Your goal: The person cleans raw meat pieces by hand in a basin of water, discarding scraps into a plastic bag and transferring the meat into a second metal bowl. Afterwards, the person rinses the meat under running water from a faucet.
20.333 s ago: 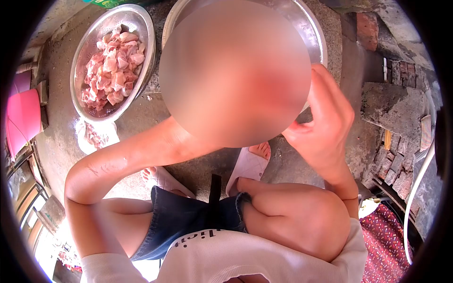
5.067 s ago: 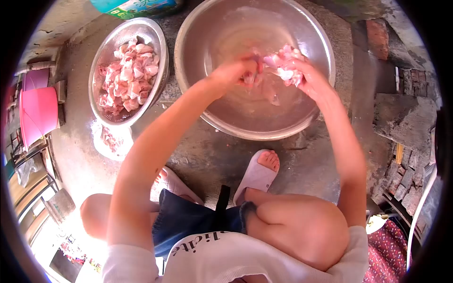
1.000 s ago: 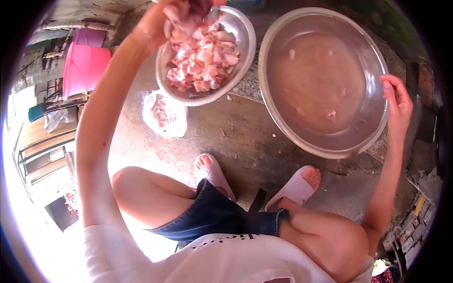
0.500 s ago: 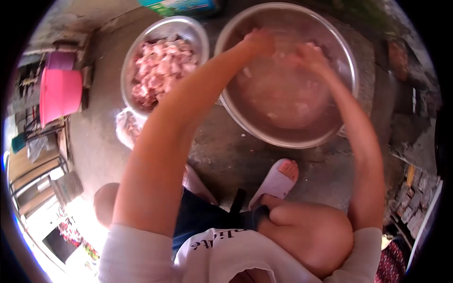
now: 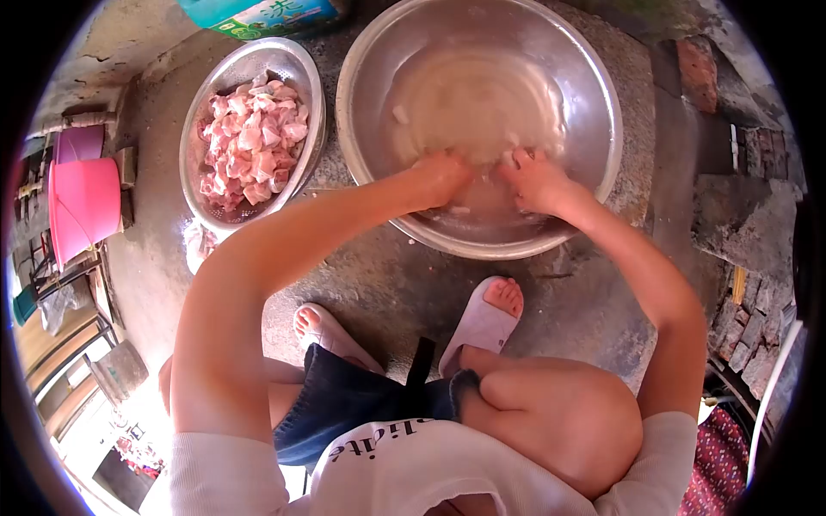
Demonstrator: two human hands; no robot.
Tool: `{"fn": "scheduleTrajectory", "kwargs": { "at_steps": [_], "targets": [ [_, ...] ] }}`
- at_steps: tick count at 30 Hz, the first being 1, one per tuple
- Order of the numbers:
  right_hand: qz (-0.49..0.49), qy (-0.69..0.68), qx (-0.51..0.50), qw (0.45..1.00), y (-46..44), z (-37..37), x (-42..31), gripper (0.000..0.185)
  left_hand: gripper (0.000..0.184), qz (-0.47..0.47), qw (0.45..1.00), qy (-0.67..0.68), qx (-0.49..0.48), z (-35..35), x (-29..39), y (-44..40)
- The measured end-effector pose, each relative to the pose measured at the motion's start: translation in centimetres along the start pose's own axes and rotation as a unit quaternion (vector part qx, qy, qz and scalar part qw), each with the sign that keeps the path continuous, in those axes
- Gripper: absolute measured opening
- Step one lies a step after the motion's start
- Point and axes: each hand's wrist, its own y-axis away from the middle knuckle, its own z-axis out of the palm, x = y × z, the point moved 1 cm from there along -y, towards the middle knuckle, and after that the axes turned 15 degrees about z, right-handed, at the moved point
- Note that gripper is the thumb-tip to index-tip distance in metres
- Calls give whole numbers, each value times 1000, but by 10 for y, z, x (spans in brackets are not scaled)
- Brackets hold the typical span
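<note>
A large metal basin (image 5: 607,129) holds cloudy, pinkish-brown water (image 5: 469,99) with a few pale bits of meat (image 5: 401,113) in it. My left hand (image 5: 443,179) dips into the water by the near side, its fingers hidden below the surface. Just to its right, my right hand (image 5: 538,182) reaches in from the near right, fingers bent and apart, tips in the water. Nothing clearly shows in its grasp. Left of the basin, a metal colander (image 5: 196,112) holds a heap of cut raw meat pieces (image 5: 256,142).
A teal packet (image 5: 267,15) lies behind the colander. A plastic bag (image 5: 200,245) sits by its near edge. At far left is a pink tub (image 5: 86,202). Bricks (image 5: 697,76) and rubble line the right side. My sandalled feet (image 5: 486,322) are on the concrete floor.
Both hands have moved from the basin's far side to its near side. The water is less stirred up. The view has shifted, so basin and colander appear further left.
</note>
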Motion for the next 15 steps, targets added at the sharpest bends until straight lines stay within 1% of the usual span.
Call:
{"fn": "scheduleTrajectory", "kwargs": {
  "at_steps": [2, 3, 4, 5, 6, 8, 9, 10, 12, 14, 15],
  "targets": [
    [-2, -53, -47, 997, 4, -2, -4, 40, 22, 65, 994, 79, -46, -5, -3, 0],
    [-29, -81, -62, 994, 4, 2, -3, 41, 20, 97, 986, 118, -68, -8, -3, 0],
    [-55, -110, -77, 989, 0, 10, 0, 41, 19, 56, 950, 302, -60, -12, -8, 2],
    [-80, -138, -91, 983, -3, 14, 4, 41, 19, 12, 879, 475, -51, -31, -9, 7],
    [-79, -196, -109, 971, -4, 12, 10, 40, 18, -32, 773, 632, -40, -46, -7, 11],
    [-76, -306, -145, 938, 1, -6, 23, 39, 28, -19, 699, 710, 85, -62, -3, 13],
    [-39, -400, -170, 900, 12, -24, 24, 39, 33, -12, 656, 740, 147, -68, -2, 13],
    [-2, -491, -193, 850, 29, -45, 22, 38, 38, -19, 582, 791, 185, -71, 3, 14],
    [23, -503, -123, 855, 53, -80, 18, 40, 48, -36, 419, 870, 257, -74, 16, 18],
    [-53, -497, -16, 866, 68, -104, 9, 42, 51, -22, 311, 907, 284, -79, 34, 13],
    [-79, -439, 88, 891, 70, -107, -1, 41, 52, -14, 257, 921, 294, -79, 42, 8]
  ]
}}
